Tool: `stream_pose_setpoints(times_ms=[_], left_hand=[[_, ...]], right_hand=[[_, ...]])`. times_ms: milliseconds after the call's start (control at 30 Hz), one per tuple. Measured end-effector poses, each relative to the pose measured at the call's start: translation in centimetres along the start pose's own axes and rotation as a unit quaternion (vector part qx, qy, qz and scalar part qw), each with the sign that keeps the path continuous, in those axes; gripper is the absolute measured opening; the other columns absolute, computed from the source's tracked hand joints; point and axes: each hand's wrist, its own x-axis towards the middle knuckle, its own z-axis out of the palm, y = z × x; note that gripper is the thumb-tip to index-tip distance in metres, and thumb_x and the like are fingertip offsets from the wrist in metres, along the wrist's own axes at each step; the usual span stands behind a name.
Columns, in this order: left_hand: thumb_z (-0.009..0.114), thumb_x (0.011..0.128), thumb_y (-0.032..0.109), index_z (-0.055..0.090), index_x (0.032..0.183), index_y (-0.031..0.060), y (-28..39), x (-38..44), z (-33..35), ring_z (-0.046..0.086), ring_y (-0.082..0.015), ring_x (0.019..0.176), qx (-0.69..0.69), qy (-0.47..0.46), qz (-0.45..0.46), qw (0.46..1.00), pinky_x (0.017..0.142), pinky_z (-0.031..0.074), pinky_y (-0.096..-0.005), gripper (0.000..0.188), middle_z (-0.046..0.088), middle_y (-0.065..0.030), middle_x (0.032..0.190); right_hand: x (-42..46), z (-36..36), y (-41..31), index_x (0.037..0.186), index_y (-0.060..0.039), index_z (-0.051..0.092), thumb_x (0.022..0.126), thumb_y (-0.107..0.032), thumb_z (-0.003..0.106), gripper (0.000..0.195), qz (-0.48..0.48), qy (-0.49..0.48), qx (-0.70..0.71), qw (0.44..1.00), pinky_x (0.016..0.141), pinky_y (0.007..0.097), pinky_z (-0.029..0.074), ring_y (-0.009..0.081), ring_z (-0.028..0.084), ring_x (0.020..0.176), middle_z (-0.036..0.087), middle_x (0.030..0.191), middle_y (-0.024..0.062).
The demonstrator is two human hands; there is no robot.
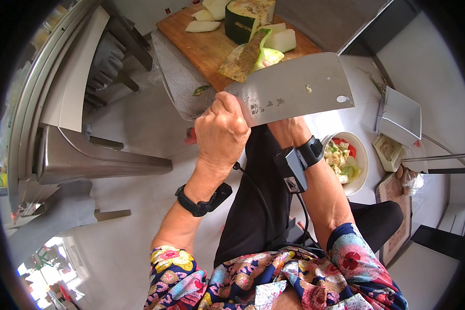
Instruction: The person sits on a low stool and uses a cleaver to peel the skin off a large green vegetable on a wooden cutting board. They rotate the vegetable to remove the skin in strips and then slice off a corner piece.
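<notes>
My left hand [224, 130] is closed in a fist at the handle end of a broad steel cleaver [294, 89], whose blade extends to the right. My right hand [288, 128] is mostly hidden behind the blade; a fingertip shows at a piece of winter melon with mottled rind [246, 58], held just above the blade's upper edge. Behind it, a wooden cutting board [186, 46] carries a thick dark-green-skinned melon chunk [240, 23], pale cut blocks [281, 38] and pale slices [203, 26].
A white bowl [364, 166] of peelings and scraps, some red, stands on the floor beside my right forearm. Farther right are a grey-white bin [401, 112] and a small tray [387, 153]. Grey patterned cloth [170, 73] lies under the board. Metal furniture legs [112, 155] stand left.
</notes>
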Motion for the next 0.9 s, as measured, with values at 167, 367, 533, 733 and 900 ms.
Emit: stream_pose_setpoints(times_ms=[167, 367, 533, 733, 900], left_hand=[[0.058, 0.066, -0.001, 0.057, 0.094, -0.013, 1.4, 0.4, 0.0, 0.066, -0.0259, 0.057, 0.019, 0.007, -0.011, 1.0, 0.049, 0.053, -0.033, 0.03, 0.059, -0.0144, 0.066], [0.06, 0.062, -0.003, 0.053, 0.086, -0.0023, 1.0, 0.3, -0.4, 0.064, -0.0335, 0.059, -0.015, -0.01, -0.044, 0.999, 0.051, 0.052, -0.04, 0.025, 0.062, -0.0152, 0.068], [0.061, 0.061, -0.004, 0.052, 0.082, 0.0029, 0.3, 0.6, -0.6, 0.063, -0.0368, 0.06, -0.024, -0.008, -0.042, 0.999, 0.052, 0.051, -0.0435, 0.023, 0.063, -0.015, 0.068], [0.06, 0.066, -0.001, 0.053, 0.083, -0.0024, 1.5, 0.4, -0.2, 0.065, -0.0346, 0.057, -0.002, -0.009, -0.091, 0.996, 0.051, 0.052, -0.0415, 0.019, 0.063, -0.017, 0.066], [0.059, 0.069, 0.0, 0.057, 0.089, -0.0116, 2.3, 0.9, -0.7, 0.067, -0.0287, 0.054, 0.001, -0.002, -0.096, 0.995, 0.049, 0.054, -0.0361, 0.024, 0.063, -0.017, 0.063]], right_hand=[[3.2, -4.5, 2.8, 0.11, -0.0063, 0.059, 0.099, -0.02, 0.054, 0.018, 0.029, -0.036, 0.12, 0.992, 0.074, 0.0244, 0.048, 0.0099, 0.056, 0.089, 0.061, 0.099, 0.001], [3.5, -3.0, 3.7, 0.106, -0.007, 0.058, 0.097, -0.021, 0.056, 0.016, -0.002, 0.012, 0.098, 0.995, 0.069, 0.026, 0.047, 0.011, 0.055, 0.084, 0.059, 0.094, 0.0015], [3.4, -1.9, 3.4, 0.102, -0.0074, 0.057, 0.096, -0.021, 0.058, 0.015, -0.027, 0.045, 0.07, 0.996, 0.064, 0.0277, 0.047, 0.012, 0.055, 0.079, 0.058, 0.09, 0.002], [3.4, -1.4, 3.8, 0.098, -0.0079, 0.056, 0.094, -0.021, 0.06, 0.014, -0.058, 0.075, 0.032, 0.995, 0.058, 0.0297, 0.046, 0.0131, 0.054, 0.073, 0.056, 0.085, 0.0026], [4.4, -2.6, 4.4, 0.093, -0.0078, 0.055, 0.093, -0.02, 0.063, 0.014, -0.18, 0.015, -0.23, 0.956, 0.051, 0.03, 0.044, 0.0132, 0.053, 0.066, 0.054, 0.08, 0.0027]])
